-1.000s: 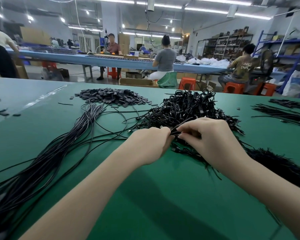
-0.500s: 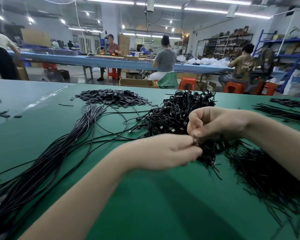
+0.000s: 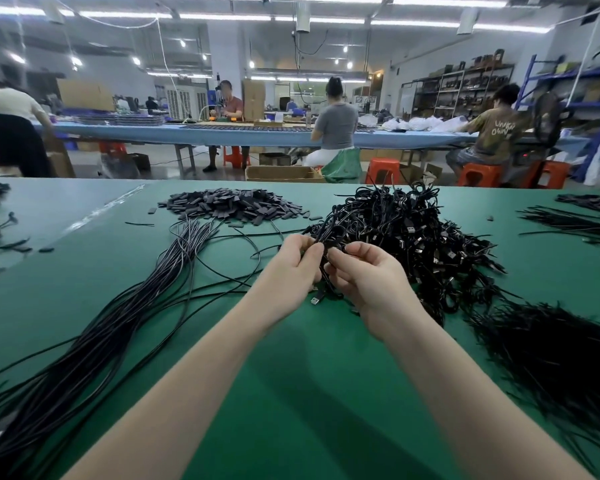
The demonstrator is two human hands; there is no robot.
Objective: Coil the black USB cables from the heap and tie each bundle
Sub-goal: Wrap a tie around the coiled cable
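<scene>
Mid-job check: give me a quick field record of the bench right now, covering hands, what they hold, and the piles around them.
left hand: grips the coiled cable
right hand: pinches the same coil
coiled cable: held between both hands, USB plug hanging below
tie state: cannot tell
straight cables: loose bundle on the left
tied bundles heap: behind the hands
twist ties: pile at right
flat dark pieces: heap at rear left
table: green

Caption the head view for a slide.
Both hands, left and right, grip a coiled cable bundle over the green table.
</scene>
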